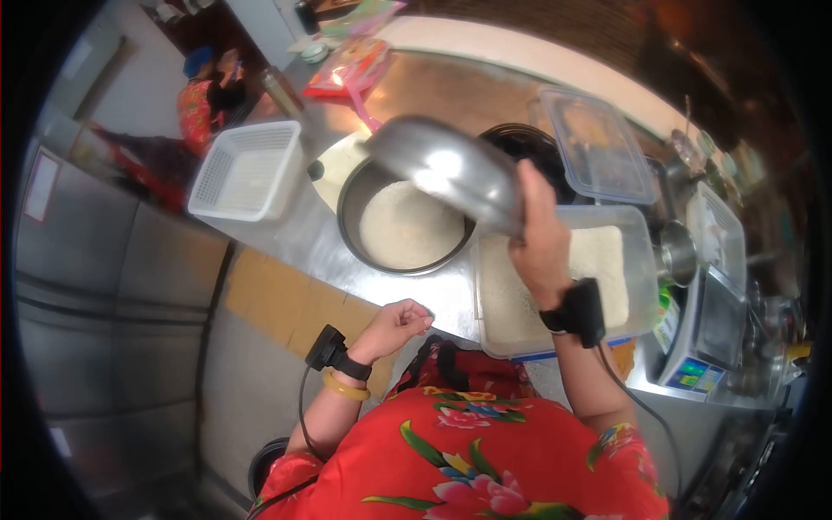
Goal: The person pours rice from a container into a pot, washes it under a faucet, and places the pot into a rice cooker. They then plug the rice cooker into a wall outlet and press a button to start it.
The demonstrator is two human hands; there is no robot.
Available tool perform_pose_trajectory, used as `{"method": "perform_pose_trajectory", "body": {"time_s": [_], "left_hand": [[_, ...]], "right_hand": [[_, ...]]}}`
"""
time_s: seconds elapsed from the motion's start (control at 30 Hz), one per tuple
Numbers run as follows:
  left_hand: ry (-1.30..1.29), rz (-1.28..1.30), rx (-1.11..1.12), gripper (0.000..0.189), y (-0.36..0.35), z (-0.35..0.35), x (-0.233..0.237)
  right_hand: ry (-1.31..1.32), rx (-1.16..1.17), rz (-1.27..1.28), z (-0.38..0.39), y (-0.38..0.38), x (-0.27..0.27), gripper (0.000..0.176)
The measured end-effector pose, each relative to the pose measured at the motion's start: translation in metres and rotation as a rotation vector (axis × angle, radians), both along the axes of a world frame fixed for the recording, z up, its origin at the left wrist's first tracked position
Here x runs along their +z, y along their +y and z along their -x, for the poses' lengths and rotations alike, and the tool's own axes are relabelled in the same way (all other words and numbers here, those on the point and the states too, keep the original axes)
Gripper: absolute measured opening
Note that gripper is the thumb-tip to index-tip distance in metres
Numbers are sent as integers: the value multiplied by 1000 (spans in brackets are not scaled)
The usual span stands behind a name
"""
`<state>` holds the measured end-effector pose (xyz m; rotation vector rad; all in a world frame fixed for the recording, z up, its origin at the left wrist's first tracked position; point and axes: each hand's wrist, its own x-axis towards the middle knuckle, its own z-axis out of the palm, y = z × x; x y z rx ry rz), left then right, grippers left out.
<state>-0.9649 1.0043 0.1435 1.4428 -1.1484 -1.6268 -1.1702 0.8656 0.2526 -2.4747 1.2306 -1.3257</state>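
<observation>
My right hand grips the rim of a shiny metal bowl. The bowl is tilted on its side above a round dark-rimmed pot that has a white, grainy layer inside. Beneath my right hand stands a clear plastic bin with more pale, powdery or grainy stuff in it. Near the counter's front edge, my left hand hangs with its fingers curled together, and nothing shows in them. The bowl's inside is turned away from me.
A white plastic basket sits left of the pot. Behind the bin lies a clear lid. A digital scale and a metal pot are at the right. Red packaging lies farther back. Another person is at the far left.
</observation>
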Motion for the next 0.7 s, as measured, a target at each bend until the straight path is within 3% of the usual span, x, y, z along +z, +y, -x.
{"method": "perform_pose_trajectory", "body": {"time_s": [0.07,0.17,0.27,0.33,0.4,0.47,0.5,0.57,0.63,0.7], "left_hand": [[0,-5,-9,20,-2,0,-1],[2,-19,-12,20,-4,4,-1],[61,-51,1,22,-12,18,6],[105,-94,9,28,-22,36,16],[51,-112,98,37,-33,61,29],[8,-50,96,54,-45,72,15],[-1,-24,119,57,-50,83,24],[-14,-2,147,60,-54,100,35],[-78,50,175,65,-51,104,28],[-99,28,194,66,-47,110,33]], "right_hand": [[-72,-76,-17,27,1,6,74],[-262,-85,-335,88,17,36,64],[-134,-165,-544,158,19,24,59],[74,-132,-527,180,19,9,55],[-44,-104,-922,195,13,-9,49],[17,-55,-1185,203,4,-10,48],[10,-72,-1169,219,-7,-22,48],[0,-197,-600,248,-36,-47,45],[2,-448,-582,268,-77,-32,50],[343,-644,-338,277,-110,-36,50]]}}
